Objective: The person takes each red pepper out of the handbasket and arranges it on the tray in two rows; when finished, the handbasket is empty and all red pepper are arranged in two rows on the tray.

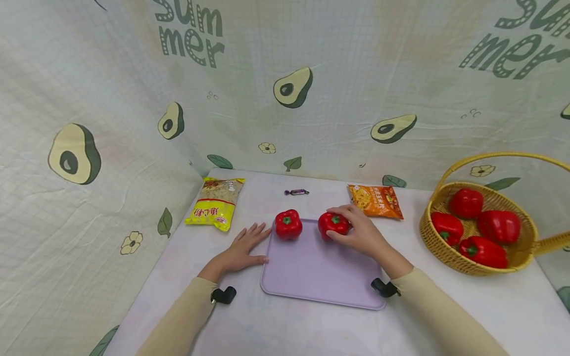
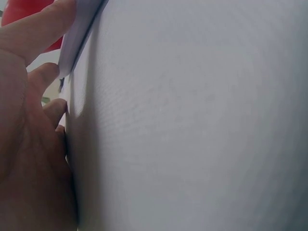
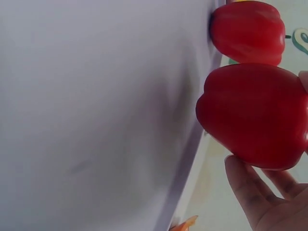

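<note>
A lilac tray [image 1: 320, 274] lies on the table in front of me. My right hand [image 1: 362, 233] grips a red bell pepper [image 1: 331, 225] between thumb and fingers, above the tray's far side. In the right wrist view the held pepper [image 3: 255, 115] seems slightly off the tray surface, with a soft shadow beside it. Another red bell pepper [image 1: 288, 225] sits in the tray's far left corner, green stem up. My left hand [image 1: 240, 252] rests on the table with fingers spread, its thumb and fingertips at the tray's left edge [image 2: 82, 36].
A wicker basket [image 1: 429, 237] holding several red peppers stands at the right, its tall handle arching up. Behind the tray lie an orange snack bag [image 1: 376, 200] and a small purple-wrapped candy [image 1: 296, 192]. A yellow pasta bag [image 1: 215, 203] lies at the back left.
</note>
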### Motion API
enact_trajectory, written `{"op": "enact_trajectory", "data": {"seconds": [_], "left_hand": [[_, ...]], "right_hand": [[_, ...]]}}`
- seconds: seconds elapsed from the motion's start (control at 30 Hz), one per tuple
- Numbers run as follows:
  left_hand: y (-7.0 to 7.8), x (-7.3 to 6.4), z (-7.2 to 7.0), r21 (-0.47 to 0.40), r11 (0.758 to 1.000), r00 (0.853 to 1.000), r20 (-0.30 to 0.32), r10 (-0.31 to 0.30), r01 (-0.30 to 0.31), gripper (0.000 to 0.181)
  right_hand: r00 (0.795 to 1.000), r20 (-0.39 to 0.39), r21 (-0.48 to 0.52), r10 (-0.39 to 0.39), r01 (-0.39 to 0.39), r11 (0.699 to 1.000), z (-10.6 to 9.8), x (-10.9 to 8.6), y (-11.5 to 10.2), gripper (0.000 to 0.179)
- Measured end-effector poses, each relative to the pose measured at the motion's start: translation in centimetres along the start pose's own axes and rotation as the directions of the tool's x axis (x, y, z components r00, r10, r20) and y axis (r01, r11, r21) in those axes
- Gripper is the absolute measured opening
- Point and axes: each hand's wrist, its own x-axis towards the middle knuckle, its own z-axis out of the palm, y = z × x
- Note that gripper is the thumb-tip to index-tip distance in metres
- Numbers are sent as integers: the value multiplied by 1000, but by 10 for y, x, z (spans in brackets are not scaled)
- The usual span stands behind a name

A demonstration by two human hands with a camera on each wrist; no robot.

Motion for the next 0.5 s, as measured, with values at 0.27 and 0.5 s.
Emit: {"op": "enact_trajectory", "data": {"seconds": [0.27,0.5], "left_hand": [[0,-1,0,-5,1000,1000,-3,3,-3,87],[1,-1,0,-2,1000,1000,-3,2,-2,87]], "right_hand": [[1000,18,5,16,-16,1000,11,9,-1,61],[999,39,11,13,-14,1000,16,13,-4,61]]}}
